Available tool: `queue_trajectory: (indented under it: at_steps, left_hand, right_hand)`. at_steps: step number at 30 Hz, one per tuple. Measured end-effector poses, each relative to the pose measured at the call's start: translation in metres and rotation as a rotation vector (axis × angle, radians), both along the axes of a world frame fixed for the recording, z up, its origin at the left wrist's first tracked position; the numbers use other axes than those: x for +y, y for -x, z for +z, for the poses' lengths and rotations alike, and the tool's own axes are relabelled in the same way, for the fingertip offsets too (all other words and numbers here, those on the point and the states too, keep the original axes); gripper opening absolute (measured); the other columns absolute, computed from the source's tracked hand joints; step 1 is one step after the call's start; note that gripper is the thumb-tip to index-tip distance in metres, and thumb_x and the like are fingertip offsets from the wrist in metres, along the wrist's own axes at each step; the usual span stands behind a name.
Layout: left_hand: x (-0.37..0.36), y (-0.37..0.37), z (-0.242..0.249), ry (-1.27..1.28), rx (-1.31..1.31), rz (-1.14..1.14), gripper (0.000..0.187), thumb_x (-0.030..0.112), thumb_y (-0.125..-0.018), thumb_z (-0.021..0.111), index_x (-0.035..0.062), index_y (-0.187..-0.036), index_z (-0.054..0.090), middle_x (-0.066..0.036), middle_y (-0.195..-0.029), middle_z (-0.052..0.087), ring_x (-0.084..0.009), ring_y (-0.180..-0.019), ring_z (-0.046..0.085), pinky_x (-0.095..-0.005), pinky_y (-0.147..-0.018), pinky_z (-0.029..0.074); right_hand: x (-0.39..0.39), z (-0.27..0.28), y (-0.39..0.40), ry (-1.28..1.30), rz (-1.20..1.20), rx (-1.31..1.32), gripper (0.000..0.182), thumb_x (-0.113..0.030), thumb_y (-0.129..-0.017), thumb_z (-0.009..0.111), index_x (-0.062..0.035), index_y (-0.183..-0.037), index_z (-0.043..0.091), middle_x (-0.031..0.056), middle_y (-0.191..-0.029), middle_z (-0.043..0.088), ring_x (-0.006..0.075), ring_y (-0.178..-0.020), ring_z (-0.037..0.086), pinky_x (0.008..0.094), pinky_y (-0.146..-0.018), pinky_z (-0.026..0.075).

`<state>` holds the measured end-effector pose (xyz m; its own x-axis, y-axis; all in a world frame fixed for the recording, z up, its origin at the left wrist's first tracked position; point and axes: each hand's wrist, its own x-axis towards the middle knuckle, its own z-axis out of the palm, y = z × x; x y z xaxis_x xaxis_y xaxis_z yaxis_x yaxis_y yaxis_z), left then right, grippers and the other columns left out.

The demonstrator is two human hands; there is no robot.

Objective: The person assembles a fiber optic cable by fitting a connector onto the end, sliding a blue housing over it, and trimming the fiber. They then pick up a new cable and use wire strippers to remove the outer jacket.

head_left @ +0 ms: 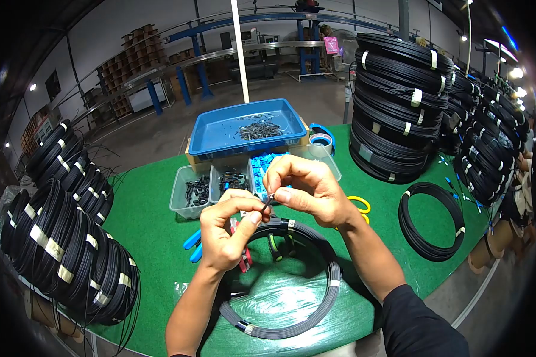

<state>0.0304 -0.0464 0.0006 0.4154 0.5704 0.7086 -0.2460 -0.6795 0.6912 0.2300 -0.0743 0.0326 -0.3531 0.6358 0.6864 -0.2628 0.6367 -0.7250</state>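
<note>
My left hand (pixel 227 232) pinches a short black cable end (pixel 267 204) between thumb and forefinger. My right hand (pixel 308 191) is closed at the tip of the same cable, thumb against forefinger; a small pale bit shows there, too small to name. Below both hands lies a coil of black cable (pixel 335 283), bound with pale tape, on the green table (pixel 155 279). Near its upper part are a red-handled tool (pixel 246 260) and a green-and-black tool (pixel 275 247), partly hidden. Blue tool handles (pixel 193 244) show beside my left wrist, and yellow scissor handles (pixel 361 205) beside my right.
Ahead stand clear bins of black parts (pixel 198 191) and blue connectors (pixel 262 166). Behind them is a blue tray (pixel 205 134) with black scraps. Cable coils are piled left (pixel 59 250) and right (pixel 396 113); a single coil (pixel 432 253) lies at right, near a tape roll (pixel 321 140).
</note>
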Motion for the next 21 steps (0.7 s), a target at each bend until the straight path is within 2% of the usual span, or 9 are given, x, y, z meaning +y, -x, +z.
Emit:
queue_trajectory:
  at_steps: [4, 6, 10, 12, 13, 17, 19, 21]
  left_hand:
    - [-0.002, -0.005, 0.000, -0.010, 0.004, 0.060, 0.009, 0.003, -0.086, 0.064, -0.0016, -0.091, 0.070, -0.010, -0.090, 0.069, -0.0198, -0.090, 0.062, -0.0335, -0.084, 0.050]
    - [0.001, -0.009, 0.000, -0.089, -0.035, 0.095, 0.007, 0.005, -0.087, 0.064, 0.0005, -0.088, 0.069, -0.009, -0.090, 0.068, -0.0201, -0.089, 0.062, -0.0333, -0.083, 0.050]
    - [0.002, -0.006, 0.002, -0.103, 0.058, 0.133, 0.007, 0.007, -0.089, 0.065, 0.0019, -0.086, 0.070, -0.008, -0.087, 0.067, -0.0209, -0.089, 0.062, -0.0349, -0.084, 0.048]
    - [0.004, -0.005, 0.003, -0.175, 0.074, 0.153, 0.012, 0.011, -0.090, 0.067, 0.0012, -0.084, 0.068, -0.007, -0.086, 0.067, -0.0213, -0.091, 0.060, -0.0354, -0.086, 0.047]
    - [0.004, -0.006, 0.003, -0.248, 0.088, 0.171, 0.018, 0.015, -0.091, 0.068, 0.0005, -0.082, 0.066, -0.006, -0.084, 0.066, -0.0218, -0.092, 0.059, -0.0359, -0.089, 0.045]
    - [0.006, -0.005, 0.002, -0.234, 0.084, 0.206, 0.023, 0.019, -0.090, 0.070, 0.0022, -0.075, 0.065, -0.005, -0.080, 0.067, -0.0235, -0.092, 0.059, -0.0378, -0.089, 0.044]
    - [0.007, -0.004, 0.000, -0.233, 0.066, 0.222, 0.004, 0.004, -0.079, 0.071, 0.0031, -0.075, 0.069, -0.006, -0.078, 0.068, -0.0237, -0.089, 0.061, -0.0359, -0.084, 0.047]
    - [0.004, -0.004, 0.002, -0.240, 0.059, 0.232, 0.003, 0.002, -0.077, 0.070, 0.0032, -0.074, 0.068, -0.005, -0.077, 0.068, -0.0237, -0.089, 0.061, -0.0359, -0.083, 0.048]
  right_hand:
    - [0.004, -0.004, -0.001, -0.027, 0.001, 0.019, 0.010, -0.010, -0.094, 0.064, -0.0022, -0.097, 0.058, 0.0024, -0.089, 0.062, 0.0076, -0.081, 0.060, 0.0246, -0.074, 0.049]
    - [0.007, -0.007, -0.003, 0.051, -0.016, 0.080, 0.011, -0.012, -0.091, 0.065, -0.0028, -0.092, 0.059, 0.0010, -0.084, 0.061, 0.0057, -0.072, 0.055, 0.0222, -0.065, 0.045]
    - [0.008, -0.006, -0.001, 0.101, -0.035, 0.086, 0.012, -0.013, -0.088, 0.065, -0.0028, -0.087, 0.060, 0.0005, -0.079, 0.061, 0.0039, -0.065, 0.049, 0.0204, -0.058, 0.038]
    - [0.005, -0.003, -0.003, 0.309, 0.114, 0.125, 0.013, -0.015, -0.086, 0.064, -0.0028, -0.084, 0.060, 0.0010, -0.076, 0.061, 0.0037, -0.061, 0.046, 0.0199, -0.054, 0.035]
    - [0.003, -0.001, -0.003, 0.310, 0.113, 0.125, 0.013, -0.015, -0.086, 0.064, -0.0028, -0.084, 0.060, 0.0010, -0.076, 0.061, 0.0037, -0.061, 0.046, 0.0199, -0.054, 0.035]
    - [0.002, -0.002, -0.004, 0.408, 0.197, 0.087, 0.012, -0.014, -0.084, 0.061, -0.0029, -0.082, 0.059, 0.0007, -0.074, 0.059, 0.0033, -0.056, 0.042, 0.0195, -0.050, 0.031]
    - [0.002, -0.004, -0.004, 0.430, 0.237, 0.110, 0.011, -0.013, -0.084, 0.060, -0.0027, -0.081, 0.059, -0.0015, -0.070, 0.055, 0.0028, -0.054, 0.040, 0.0193, -0.048, 0.030]
    - [0.000, -0.001, -0.003, 0.438, 0.222, 0.085, 0.010, -0.012, -0.083, 0.060, -0.0027, -0.081, 0.059, -0.0024, -0.069, 0.052, 0.0026, -0.053, 0.040, 0.0193, -0.048, 0.030]
